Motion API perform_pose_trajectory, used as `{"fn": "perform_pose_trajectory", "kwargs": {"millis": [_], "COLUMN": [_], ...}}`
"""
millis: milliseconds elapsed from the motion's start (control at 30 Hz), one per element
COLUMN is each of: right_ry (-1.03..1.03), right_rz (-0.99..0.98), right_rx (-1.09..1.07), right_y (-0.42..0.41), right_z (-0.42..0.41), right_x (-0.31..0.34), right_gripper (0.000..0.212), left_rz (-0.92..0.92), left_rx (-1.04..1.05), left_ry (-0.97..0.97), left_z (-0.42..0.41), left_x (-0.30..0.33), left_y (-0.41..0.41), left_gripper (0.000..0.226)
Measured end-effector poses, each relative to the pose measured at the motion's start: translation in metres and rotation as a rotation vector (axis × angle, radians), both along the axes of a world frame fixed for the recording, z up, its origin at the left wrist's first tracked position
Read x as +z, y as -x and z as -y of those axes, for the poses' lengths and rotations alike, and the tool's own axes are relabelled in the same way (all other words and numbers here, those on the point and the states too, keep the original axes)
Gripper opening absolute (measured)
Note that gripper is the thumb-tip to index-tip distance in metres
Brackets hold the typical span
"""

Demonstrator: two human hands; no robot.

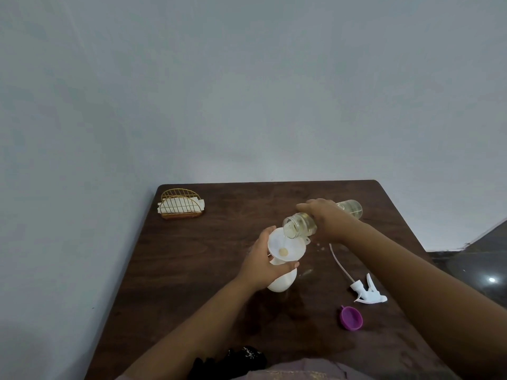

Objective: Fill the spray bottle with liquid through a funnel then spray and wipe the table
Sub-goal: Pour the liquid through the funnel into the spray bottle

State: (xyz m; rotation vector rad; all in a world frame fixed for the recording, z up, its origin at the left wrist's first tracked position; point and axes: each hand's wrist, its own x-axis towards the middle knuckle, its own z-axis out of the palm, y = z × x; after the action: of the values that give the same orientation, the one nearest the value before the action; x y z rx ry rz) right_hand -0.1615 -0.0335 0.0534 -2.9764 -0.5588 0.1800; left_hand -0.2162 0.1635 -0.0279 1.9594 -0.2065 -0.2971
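Centre frame: left hand (263, 259) grasps the white spray bottle (282, 281) at its funnel (286, 246); right hand (326, 218) wraps the tipped clear jar (300, 223), pouring. Light, top-heavy plastic, probably slippery wet; grip the neck.

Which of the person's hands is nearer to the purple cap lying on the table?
Right. The right hand, tipping the clear bottle, is above the purple cap; the left hand, holding the funnel, is farther left.

Showing no readable text, label, brand, number or sign anywhere; appearing plain, with no legible marking, on the clear bottle (301, 224) right of frame centre and the white spray bottle (282, 282) below it.
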Motion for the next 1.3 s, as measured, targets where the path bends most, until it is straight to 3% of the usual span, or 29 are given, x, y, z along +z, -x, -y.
{"fn": "perform_pose_trajectory", "kwargs": {"millis": [433,667,1133,1300], "right_ry": [0.011,0.036,0.015,0.037], "right_rz": [0.004,-0.007,-0.018,-0.012], "right_rx": [0.004,-0.004,-0.021,-0.019], "right_y": [0.0004,0.001,0.0046,0.005], "right_z": [0.0002,-0.0022,0.0007,0.0024], "right_x": [-0.0005,0.002,0.0018,0.0006], "right_gripper": [0.048,0.064,0.058,0.044], "left_rz": [-0.019,-0.009,-0.016,-0.017], "left_rx": [-0.008,-0.022,-0.02,-0.018], "left_ry": [0.004,-0.022,-0.042,-0.038], "left_z": [-0.0007,-0.0017,-0.0023,-0.0021], "left_x": [-0.0033,-0.0026,-0.002,-0.0007], "left_y": [0.0002,-0.0012,-0.001,-0.0012], "left_gripper": [0.094,0.091,0.096,0.094]}}
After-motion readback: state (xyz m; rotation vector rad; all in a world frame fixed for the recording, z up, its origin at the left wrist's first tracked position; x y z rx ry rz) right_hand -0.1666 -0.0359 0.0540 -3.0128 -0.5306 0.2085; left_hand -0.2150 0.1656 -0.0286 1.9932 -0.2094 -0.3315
